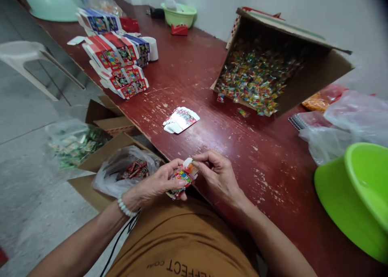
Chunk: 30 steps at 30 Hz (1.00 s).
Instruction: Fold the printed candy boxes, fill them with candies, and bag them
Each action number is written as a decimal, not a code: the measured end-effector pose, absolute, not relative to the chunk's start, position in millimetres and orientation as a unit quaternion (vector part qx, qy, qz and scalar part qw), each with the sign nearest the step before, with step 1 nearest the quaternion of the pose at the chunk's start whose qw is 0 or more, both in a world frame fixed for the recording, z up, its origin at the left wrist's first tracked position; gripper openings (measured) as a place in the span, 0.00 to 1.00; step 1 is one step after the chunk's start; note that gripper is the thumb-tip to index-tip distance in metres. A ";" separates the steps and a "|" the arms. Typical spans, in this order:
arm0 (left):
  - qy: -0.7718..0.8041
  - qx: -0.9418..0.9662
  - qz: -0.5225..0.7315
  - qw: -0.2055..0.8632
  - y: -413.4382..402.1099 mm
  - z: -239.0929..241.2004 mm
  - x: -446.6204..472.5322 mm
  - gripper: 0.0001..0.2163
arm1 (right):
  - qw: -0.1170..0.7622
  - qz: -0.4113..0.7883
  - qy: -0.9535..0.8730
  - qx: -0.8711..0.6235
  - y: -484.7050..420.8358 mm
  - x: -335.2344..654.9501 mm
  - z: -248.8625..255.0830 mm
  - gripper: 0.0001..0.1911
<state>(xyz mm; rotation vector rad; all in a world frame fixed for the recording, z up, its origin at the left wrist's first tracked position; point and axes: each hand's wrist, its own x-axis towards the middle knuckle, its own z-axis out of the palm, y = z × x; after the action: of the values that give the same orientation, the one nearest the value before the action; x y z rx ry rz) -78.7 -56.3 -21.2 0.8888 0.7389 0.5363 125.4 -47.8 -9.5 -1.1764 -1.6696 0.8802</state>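
Note:
Over the table's near edge, my left hand [165, 179] is wrapped round a small printed candy box [182, 179], red with bright lettering. The box's upper end is open, with a white flap standing up. At that end my right hand [216, 174] has its thumb and forefinger pinched together by the flap; something orange and clear shows there, too small to name. Just beyond my hands, a small stack of flattened boxes [181, 120] lies on the red table. Farther back, a cardboard carton [315, 77] tipped on its side holds a heap of wrapped candies [254, 77].
Bundled flat boxes [113, 55] are stacked at the far left. A green basin [336, 200] and plastic bags [357, 115] stand at right. Below the table edge, a lined carton [106, 168] holds small red packs, beside a bag of green packs [72, 143]. A white stool [26, 51] stands left.

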 end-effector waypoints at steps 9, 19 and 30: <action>0.357 0.503 0.258 0.743 -50.5 -10.0 -65.6 0.16 | 0.431 0.297 -0.702 -0.483 -43.6 127.8 -8.1 0.04; 0.386 0.351 0.353 0.776 -44.5 -13.1 -49.0 0.22 | 0.485 0.545 -0.526 -0.437 -45.3 125.7 -9.7 0.12; 0.368 0.297 0.386 0.793 -48.3 -18.5 -38.2 0.15 | 0.508 0.456 -0.604 -0.410 -46.1 123.5 -20.2 0.05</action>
<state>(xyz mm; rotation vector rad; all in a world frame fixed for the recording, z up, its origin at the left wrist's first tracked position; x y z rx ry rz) -38.2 -48.3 -18.5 0.6380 0.7905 0.8297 123.5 -46.1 -20.2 -0.9891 -1.4563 1.0988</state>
